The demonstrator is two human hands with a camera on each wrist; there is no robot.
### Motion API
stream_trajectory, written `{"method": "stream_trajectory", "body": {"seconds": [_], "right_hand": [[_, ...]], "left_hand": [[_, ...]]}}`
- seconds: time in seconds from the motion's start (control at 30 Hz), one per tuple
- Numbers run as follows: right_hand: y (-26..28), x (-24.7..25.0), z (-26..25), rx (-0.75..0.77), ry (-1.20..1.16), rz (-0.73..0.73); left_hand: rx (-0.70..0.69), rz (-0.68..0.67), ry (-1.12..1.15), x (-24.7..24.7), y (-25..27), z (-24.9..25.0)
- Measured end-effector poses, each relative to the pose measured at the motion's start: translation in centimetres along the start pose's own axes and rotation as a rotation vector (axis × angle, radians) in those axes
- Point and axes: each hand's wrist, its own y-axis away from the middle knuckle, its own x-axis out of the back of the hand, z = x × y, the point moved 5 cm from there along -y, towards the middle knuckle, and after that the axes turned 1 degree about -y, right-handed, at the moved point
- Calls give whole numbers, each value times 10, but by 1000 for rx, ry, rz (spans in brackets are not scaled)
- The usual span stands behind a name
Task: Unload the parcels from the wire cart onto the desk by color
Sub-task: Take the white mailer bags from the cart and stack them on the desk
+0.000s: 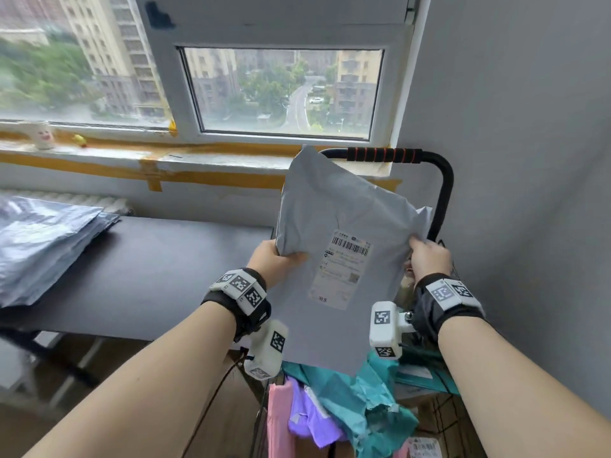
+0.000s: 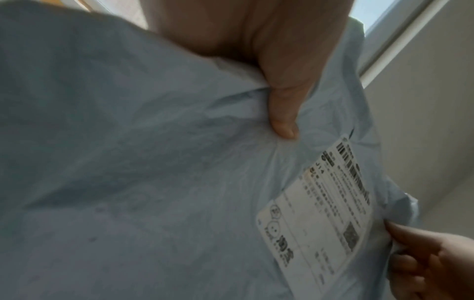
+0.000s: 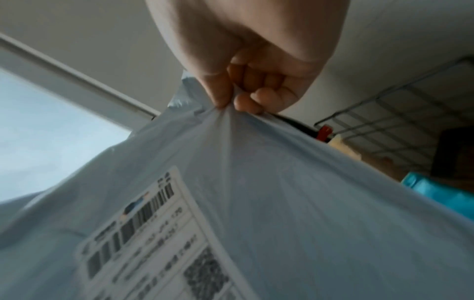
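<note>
left hand: left hand (image 1: 276, 261) clamped on the left edge of the grey parcel (image 1: 344, 226), thumb (image 2: 283, 115) pressed on its front face, other fingers hidden behind the bag.
right hand: right hand (image 1: 428, 257) pinches the right edge of the same parcel; thumb and curled fingers (image 3: 246, 101) bunch the plastic into folds.
hands: apart, one on each side edge, both gripping.
grey parcel: soft grey poly mailer, held up off everything, roughly upright, tilted a bit, above the cart's near-left part and just right of the desk's right edge. Top corner overlaps the cart handle in head view.
label: white shipping label (image 1: 344, 271) with barcode on the face toward the person, lower right of the bag, between the hands. Text too blurred to read.
wire cart: wire cart (image 3: 400, 121) under and behind the parcel, against the wall; black handle (image 1: 383, 155) with red rings at the far end.
cart contents: teal parcel (image 1: 363, 404) crumpled under the held bag, purple parcel (image 1: 310, 421) and pink parcel (image 1: 281, 421) at the cart's left edge, cardboard box (image 1: 436, 414) toward the right.
desk: dark desk (image 1: 158, 269) left of the cart, under the window.
desk stack: pile of grey parcels (image 1: 43, 246) at the desk's far-left corner, well apart from the held one.
windowsill: white mug (image 1: 43, 135) and small yellow thing (image 1: 79, 139), blurred.
</note>
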Motion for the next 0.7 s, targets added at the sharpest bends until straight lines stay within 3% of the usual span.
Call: {"method": "stream_trajectory", "body": {"seconds": [0.13, 0.23, 0.33, 0.5, 0.7], "right_hand": [[24, -51, -7, -125, -131, -314], [46, -86, -4, -136, 81, -593], [75, -123, 2, -100, 253, -783], [110, -194, -13, 18, 179, -797], [174, -307, -26, 83, 100, -770]], "left_hand": [[54, 161, 128, 41, 19, -7], [64, 244, 185, 84, 15, -17], [78, 295, 203, 122, 12, -27], [107, 440, 148, 194, 21, -51], [149, 562, -41, 319, 34, -109]]}}
